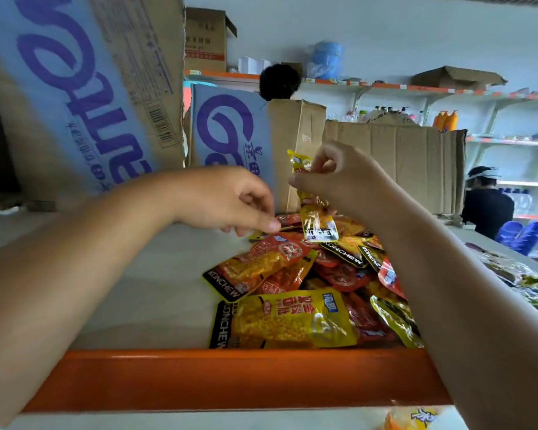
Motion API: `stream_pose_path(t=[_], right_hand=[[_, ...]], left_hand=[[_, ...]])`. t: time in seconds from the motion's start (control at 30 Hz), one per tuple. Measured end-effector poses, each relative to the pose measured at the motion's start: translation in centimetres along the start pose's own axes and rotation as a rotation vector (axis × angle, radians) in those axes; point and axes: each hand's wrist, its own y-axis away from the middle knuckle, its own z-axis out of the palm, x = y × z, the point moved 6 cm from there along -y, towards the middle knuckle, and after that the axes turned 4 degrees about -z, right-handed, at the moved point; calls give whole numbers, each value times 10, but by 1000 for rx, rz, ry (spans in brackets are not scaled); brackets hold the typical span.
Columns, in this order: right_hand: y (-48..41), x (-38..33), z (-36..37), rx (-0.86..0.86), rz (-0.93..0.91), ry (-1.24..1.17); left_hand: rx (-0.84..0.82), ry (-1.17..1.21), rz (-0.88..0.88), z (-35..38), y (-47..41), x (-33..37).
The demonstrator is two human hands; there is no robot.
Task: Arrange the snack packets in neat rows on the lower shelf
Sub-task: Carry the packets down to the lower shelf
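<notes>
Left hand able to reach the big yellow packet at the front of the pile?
Likely yes: the big yellow packet lies on top by the orange shelf lip, and the left hand is at the pile's far edge.

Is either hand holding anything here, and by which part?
The right hand pinches a yellow packet by its top end; it hangs over the pile. The left hand touches the pile; a grip cannot be told.

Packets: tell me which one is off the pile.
The yellow packet pinched at its top by the right hand; it hangs upright, while the others lie flat in the pile.
</notes>
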Motion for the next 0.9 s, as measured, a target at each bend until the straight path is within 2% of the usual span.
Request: stream_pose_path(t=[0.13, 0.27, 0.4, 0.47, 0.6, 0.67, 0.83, 0.9], right_hand=[[0, -7, 17, -15, 77, -161], [0, -14, 28, -39, 63, -208], [1, -17, 29, -90, -14, -114], [4, -20, 29, -168, -84, 16], [20, -26, 45, -535, -206, 210], [27, -28, 57, -659, -238, 271], [33, -36, 62, -717, -247, 279], [28, -34, 54, -624, -237, 254]], left_hand=[[232, 277, -28, -4, -12, -1], [368, 249, -37, -9, -14, -3], [300, 370, -122, -12, -10, -17], [261, 303, -212, -22, -4, -29], [97, 66, -371, -32, 11, -53], [99, 97, -387, -31, 12, -56], [262, 346, -398, -29, 7, -48], [258, 480, -366, -24, 5, -40]])
